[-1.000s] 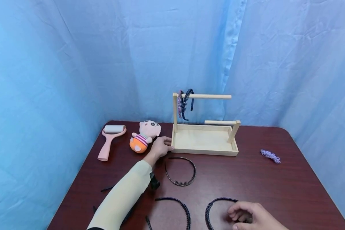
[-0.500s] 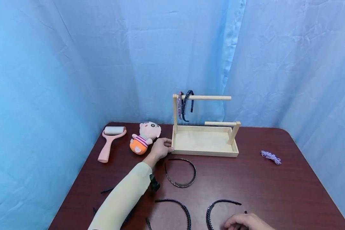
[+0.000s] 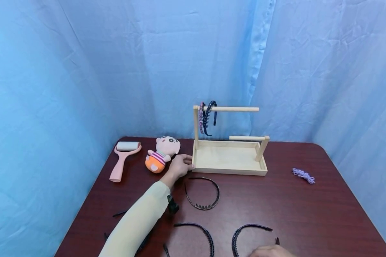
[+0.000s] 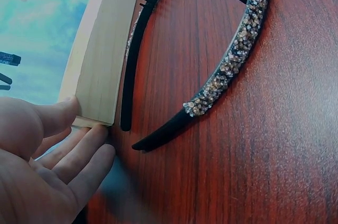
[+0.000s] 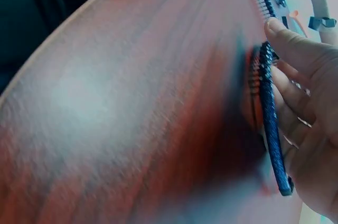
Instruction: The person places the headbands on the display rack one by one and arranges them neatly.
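My left hand (image 3: pixel 180 166) holds the front left corner of the wooden rack (image 3: pixel 229 171). In the left wrist view its thumb lies on the rack's wall and its fingers are at the end. A pink headband (image 3: pixel 201 121) and a dark headband (image 3: pixel 207 116) hang from the upper bar. At the bottom edge my right hand (image 3: pixel 271 251) is at a black headband (image 3: pixel 236 237), mostly cut off. The right wrist view shows thumb and fingers about this dark beaded band (image 5: pixel 270 113), its teeth inward. A glittery headband (image 3: pixel 217 194) lies before the rack.
Another black headband (image 3: pixel 209 237) lies left of the right hand's one; more dark pieces (image 3: pixel 119 214) show past the left sleeve. Behind stand a plush doll (image 3: pixel 162 153) and a pink lint roller (image 3: pixel 119 167). A bundle of purple cord (image 3: pixel 303 175) lies at right.
My right hand has moved down and left, toward the bottom edge, onto the black headband, which has shifted slightly right. My left hand stays at the rack.
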A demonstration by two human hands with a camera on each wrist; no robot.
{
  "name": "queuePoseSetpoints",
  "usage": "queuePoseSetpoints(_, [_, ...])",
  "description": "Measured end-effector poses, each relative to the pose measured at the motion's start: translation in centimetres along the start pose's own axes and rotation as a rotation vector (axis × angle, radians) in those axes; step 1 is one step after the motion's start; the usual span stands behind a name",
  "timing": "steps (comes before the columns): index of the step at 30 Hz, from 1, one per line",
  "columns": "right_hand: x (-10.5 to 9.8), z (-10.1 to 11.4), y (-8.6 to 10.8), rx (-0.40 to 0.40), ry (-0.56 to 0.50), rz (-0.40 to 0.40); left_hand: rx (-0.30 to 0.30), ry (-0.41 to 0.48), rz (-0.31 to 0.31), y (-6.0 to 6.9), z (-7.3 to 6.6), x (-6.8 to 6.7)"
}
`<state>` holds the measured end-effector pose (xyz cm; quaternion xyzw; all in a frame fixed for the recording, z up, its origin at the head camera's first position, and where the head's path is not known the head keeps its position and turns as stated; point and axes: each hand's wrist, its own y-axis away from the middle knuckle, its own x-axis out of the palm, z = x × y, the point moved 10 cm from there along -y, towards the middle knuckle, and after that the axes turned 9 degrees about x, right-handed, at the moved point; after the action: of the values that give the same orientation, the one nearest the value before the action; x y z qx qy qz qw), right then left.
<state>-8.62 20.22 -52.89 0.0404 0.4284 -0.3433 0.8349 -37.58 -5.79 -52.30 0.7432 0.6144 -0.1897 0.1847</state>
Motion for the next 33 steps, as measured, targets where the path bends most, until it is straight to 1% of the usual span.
queuePoseSetpoints(1, [0.0, 0.2, 0.0, -0.039, 0.045, -0.028, 0.001, 0.001, 0.000, 0.0, 0.0, 0.0])
queuePoseSetpoints(2, [0.1, 0.3, 0.0, -0.059, 0.073, -0.044, 0.000, 0.003, 0.000, 0.0, 0.0, 0.0])
queuePoseSetpoints(8, [0.5, 0.8, 0.0, -0.156, 0.258, -0.113, 0.005, 0.008, -0.003, -0.1, -0.1, -0.1])
queuePoseSetpoints(10, [0.5, 1.0, -0.1, -0.190, 0.300, -0.126, 0.009, 0.012, -0.004, -0.2, -0.1, -0.1])
queuePoseSetpoints(12, [0.4, 0.9, -0.2, -0.177, 0.285, -0.123, 0.010, 0.013, -0.002, -0.2, 0.0, -0.1])
queuePoseSetpoints(17, [0.5, 0.1, -0.4, -0.057, 0.186, -0.094, -0.001, 0.013, 0.008, -0.1, 0.1, 0.0])
queuePoseSetpoints(18, [0.5, 0.1, -0.4, -0.047, 0.184, -0.094, -0.001, 0.013, 0.010, -0.1, 0.1, 0.0])
queuePoseSetpoints(19, [0.5, 0.3, -0.5, -0.064, 0.202, -0.095, 0.001, 0.011, 0.010, -0.1, 0.0, 0.0])
queuePoseSetpoints(20, [0.5, 0.4, -0.5, -0.054, 0.198, -0.091, 0.001, 0.013, 0.011, 0.0, 0.0, 0.0])
queuePoseSetpoints(22, [0.3, 0.3, -0.8, -0.001, 0.160, -0.064, -0.001, 0.018, 0.010, 0.0, 0.0, -0.1])
queuePoseSetpoints(25, [-0.6, 0.2, -1.3, 0.091, 0.167, -0.042, -0.004, 0.021, 0.007, 0.0, 0.0, -0.2])
queuePoseSetpoints(26, [-1.0, -0.1, -1.4, 0.151, 0.149, -0.033, -0.006, 0.023, 0.008, 0.0, 0.0, -0.2])
queuePoseSetpoints(27, [-1.4, -0.2, -1.6, 0.193, 0.148, -0.027, -0.006, 0.022, 0.009, -0.1, 0.0, -0.2])
queuePoseSetpoints(29, [-2.3, -0.2, -1.9, 0.243, 0.163, -0.031, -0.006, 0.018, 0.012, -0.1, 0.0, -0.1])
queuePoseSetpoints(31, [-3.3, -0.4, -2.1, 0.309, 0.120, -0.023, -0.004, 0.015, 0.016, -0.1, 0.1, -0.1])
queuePoseSetpoints(33, [-4.5, -0.6, -2.3, 0.371, 0.073, -0.045, -0.005, 0.012, 0.018, -0.1, 0.1, 0.0])
